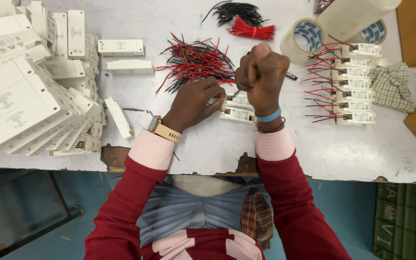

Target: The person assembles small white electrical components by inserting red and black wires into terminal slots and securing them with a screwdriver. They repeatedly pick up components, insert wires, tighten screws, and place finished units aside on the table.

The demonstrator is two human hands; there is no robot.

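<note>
My left hand [194, 102] pinches a thin wire end against a small white rectangular module [237, 114] lying on the white table [208, 144]. A second white module [239, 100] lies just behind it. My right hand [262, 76] is a closed fist over the modules, gripping a slim dark tool whose tip points down at them; most of the tool is hidden in the fist. A loose heap of red and black wires [193, 61] lies just beyond my left hand.
A large stack of white casings [30, 91] fills the left side. A row of wired modules [355, 84] lies right, beside a checked cloth [391, 86]. Tape rolls [304, 38], a white tube [355, 17] and bundled wires [246, 21] sit at the back.
</note>
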